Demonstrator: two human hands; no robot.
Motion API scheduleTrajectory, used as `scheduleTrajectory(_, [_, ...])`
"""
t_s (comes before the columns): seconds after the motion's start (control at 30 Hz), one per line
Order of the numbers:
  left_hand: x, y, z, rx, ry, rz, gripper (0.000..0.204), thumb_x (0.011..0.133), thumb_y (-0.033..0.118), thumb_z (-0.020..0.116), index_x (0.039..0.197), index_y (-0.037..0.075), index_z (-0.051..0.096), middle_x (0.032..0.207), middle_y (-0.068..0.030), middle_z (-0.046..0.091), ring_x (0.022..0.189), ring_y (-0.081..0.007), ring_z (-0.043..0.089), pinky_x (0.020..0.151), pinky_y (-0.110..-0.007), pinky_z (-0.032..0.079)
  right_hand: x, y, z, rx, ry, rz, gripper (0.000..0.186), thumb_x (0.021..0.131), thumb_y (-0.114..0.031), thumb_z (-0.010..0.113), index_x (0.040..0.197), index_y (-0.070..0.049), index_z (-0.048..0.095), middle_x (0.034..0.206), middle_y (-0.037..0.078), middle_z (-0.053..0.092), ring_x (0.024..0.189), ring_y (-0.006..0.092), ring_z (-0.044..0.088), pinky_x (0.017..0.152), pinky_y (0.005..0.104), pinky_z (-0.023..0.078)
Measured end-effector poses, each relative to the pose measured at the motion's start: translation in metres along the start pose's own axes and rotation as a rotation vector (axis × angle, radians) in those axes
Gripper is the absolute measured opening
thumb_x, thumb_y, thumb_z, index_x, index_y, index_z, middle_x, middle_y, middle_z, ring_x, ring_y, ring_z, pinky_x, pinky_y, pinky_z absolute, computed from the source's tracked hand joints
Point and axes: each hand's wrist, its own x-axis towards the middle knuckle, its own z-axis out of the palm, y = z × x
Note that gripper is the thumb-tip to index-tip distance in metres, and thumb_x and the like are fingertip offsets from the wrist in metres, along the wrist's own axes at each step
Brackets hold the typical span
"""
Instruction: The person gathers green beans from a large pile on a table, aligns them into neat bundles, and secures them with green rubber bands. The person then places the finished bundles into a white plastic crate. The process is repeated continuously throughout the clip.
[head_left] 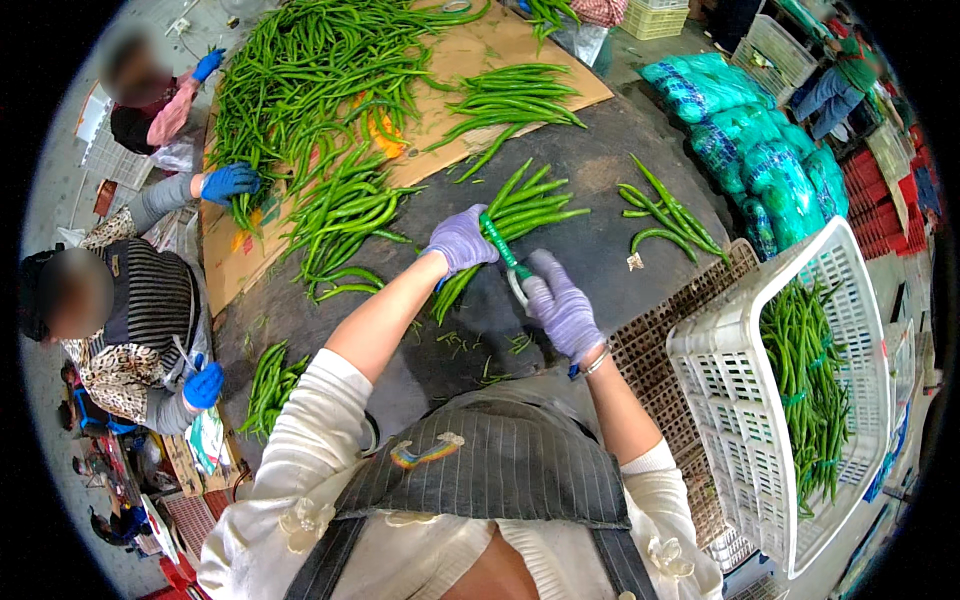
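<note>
My left hand (460, 241), in a purple-grey glove, is closed round a bunch of long green chili peppers (535, 208) above the dark tabletop. A strip of green tape (497, 240) crosses the bunch beside its fingers. My right hand (562, 310), gloved alike, grips the tape's other end at a pale ring-shaped roll, partly hidden by the fingers. To the right lie several loose peppers (672, 215). Left of the bunch is a loose pile of peppers (345, 212), and a smaller heap (270, 388) sits by my left forearm.
A large pepper heap (310, 80) covers cardboard (590, 85) at the far left. At right, a white plastic crate (700, 370) holds tied bunches; behind it are stacked green-wrapped bags (745, 135). Two people in blue gloves (231, 184) work along the left side.
</note>
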Motion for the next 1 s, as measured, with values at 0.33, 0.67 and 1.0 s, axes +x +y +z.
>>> scheduleTrajectory(0.33, [-0.017,-0.001,-0.017,-0.817,-0.246,0.123,0.048,0.068,-0.001,0.075,0.115,0.005,0.065,0.101,-0.0045,0.069,0.089,-0.0166,0.063,0.084,-0.033,0.051,0.006,-0.048,-0.031,-0.106,-0.022,-0.336,0.038,0.094,-0.019,0.056,0.128,-0.003,0.057,0.099,0.016,0.070,0.081,0.0253,0.068,0.071,0.0351,0.051])
scheduleTrajectory(0.67, [-0.007,0.020,0.003,-0.729,-0.218,0.032,0.033,0.072,0.002,0.073,0.104,0.003,0.068,0.087,-0.0044,0.068,0.077,-0.0160,0.061,0.072,-0.032,0.051,0.059,-0.003,-0.018,-0.482,0.057,-0.021,0.037,0.094,-0.036,0.047,0.119,-0.014,0.064,0.101,0.017,0.068,0.098,0.0361,0.063,0.087,0.0459,0.049])
scheduleTrajectory(1.0, [0.028,0.000,0.037,-0.297,-0.003,-0.052,0.062,0.060,0.028,0.081,0.112,0.001,0.061,0.103,-0.0197,0.067,0.098,-0.0322,0.064,0.086,-0.037,0.050,0.031,-0.046,-0.068,-0.927,0.116,-0.131,0.042,0.084,-0.039,0.065,0.116,-0.011,0.065,0.100,0.015,0.070,0.095,0.0324,0.066,0.081,0.0435,0.052])
